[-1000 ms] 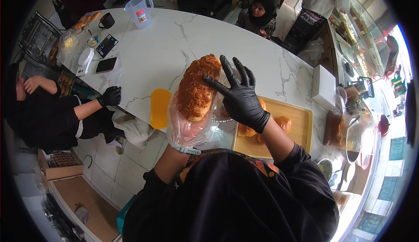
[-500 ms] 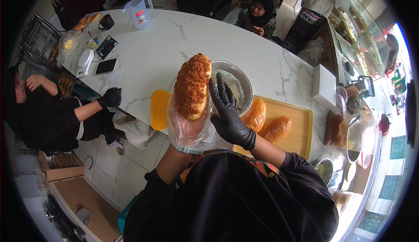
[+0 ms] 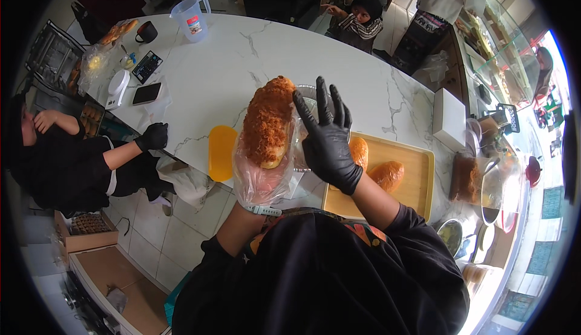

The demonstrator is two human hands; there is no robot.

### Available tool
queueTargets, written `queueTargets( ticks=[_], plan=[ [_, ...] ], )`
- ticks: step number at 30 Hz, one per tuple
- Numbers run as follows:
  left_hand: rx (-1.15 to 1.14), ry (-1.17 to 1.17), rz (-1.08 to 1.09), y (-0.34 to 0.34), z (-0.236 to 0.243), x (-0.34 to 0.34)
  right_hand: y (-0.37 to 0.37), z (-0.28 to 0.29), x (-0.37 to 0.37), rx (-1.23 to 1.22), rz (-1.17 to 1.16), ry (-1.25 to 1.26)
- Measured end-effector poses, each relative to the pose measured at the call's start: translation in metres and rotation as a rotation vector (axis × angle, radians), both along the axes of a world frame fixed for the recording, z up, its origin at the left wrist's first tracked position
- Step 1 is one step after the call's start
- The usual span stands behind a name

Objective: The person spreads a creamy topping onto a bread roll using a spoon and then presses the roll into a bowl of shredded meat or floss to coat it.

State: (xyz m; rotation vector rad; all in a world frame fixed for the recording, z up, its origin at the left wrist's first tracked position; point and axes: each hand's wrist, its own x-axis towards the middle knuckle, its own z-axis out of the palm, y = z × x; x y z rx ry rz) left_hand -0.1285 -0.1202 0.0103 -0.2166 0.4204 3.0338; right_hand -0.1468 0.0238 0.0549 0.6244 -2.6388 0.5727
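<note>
Tray (image 3: pixel 423 181): wooden, on the desk (image 3: pixel 242 63), two buns (image 3: pixel 387 175) inside.
Bowl (image 3: pixel 305 93): metal, mostly hidden behind the hands.
Left hand (image 3: pixel 260 172): clear glove, grip cupped round a floss-topped bun (image 3: pixel 268 120), raised over the desk edge.
Right hand (image 3: pixel 327 138): black glove, fingers spread, just beside the bun.
Around: yellow board (image 3: pixel 221 151), jug (image 3: pixel 189 17), white box (image 3: pixel 449 117).

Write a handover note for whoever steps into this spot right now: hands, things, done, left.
Left hand, in a clear plastic glove, holds up a long bun coated in crumbly floss.
Right hand, in a black glove, is open with fingers spread beside the bun, holding nothing.
A metal bowl sits behind the hands.
Done: this bun is coated.
Left: two plain buns wait on the wooden tray.
</note>
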Motion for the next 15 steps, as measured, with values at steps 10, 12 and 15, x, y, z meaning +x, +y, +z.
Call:
queueTargets(
  ticks=[10,12,15],
  plan=[
    [0.199,0.022,-0.031,0.006,0.024,0.003,0.018,0.007,-0.022,-0.08,-0.041,-0.057],
    [0.177,0.049,-0.032,0.006,0.02,0.002,0.017,0.005,-0.021,-0.025,-0.004,-0.03],
    [0.219,0.056,-0.038,0.004,0.019,0.0,0.02,0.002,-0.028,-0.141,-0.013,-0.093]
  ],
)
